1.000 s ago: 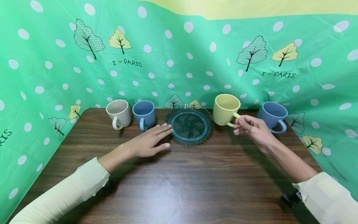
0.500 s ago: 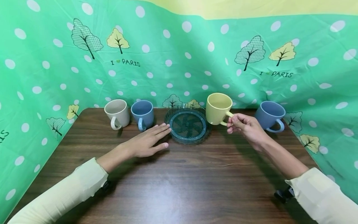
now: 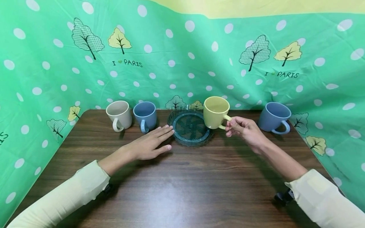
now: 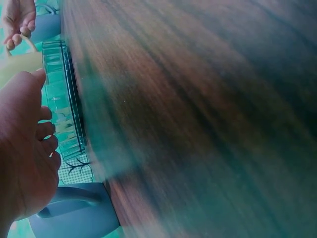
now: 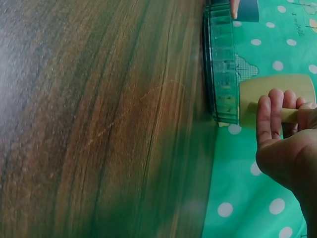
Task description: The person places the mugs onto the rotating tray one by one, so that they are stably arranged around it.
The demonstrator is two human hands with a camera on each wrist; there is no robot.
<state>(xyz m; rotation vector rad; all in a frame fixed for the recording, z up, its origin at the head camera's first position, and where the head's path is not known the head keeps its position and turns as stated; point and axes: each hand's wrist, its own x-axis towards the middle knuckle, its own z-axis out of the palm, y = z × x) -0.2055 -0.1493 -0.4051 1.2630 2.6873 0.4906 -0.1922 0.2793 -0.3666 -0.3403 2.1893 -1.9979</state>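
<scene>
A yellow mug [image 3: 214, 114] hangs upright, partly over the right side of a round, see-through teal dish [image 3: 188, 126] with ribbed walls. My right hand [image 3: 246, 131] pinches the mug's handle between thumb and fingers. In the right wrist view the mug's base [image 5: 246, 101] is close to the dish's rim; whether they touch, I cannot tell. My left hand [image 3: 149, 146] lies with straight fingers, its fingertips at the dish's left edge. In the left wrist view the dish's ribbed wall [image 4: 60, 94] shows beyond those fingers.
Left of the dish stand a blue mug [image 3: 144, 113] and an off-white mug [image 3: 123, 114]. Another blue mug [image 3: 272, 118] stands at the right, behind my right hand. A green dotted cloth [image 3: 182, 57] hangs behind the brown wooden table [image 3: 182, 183].
My right hand has carried the yellow mug leftward, from beside the dish to over its right side. My left hand has stayed in place.
</scene>
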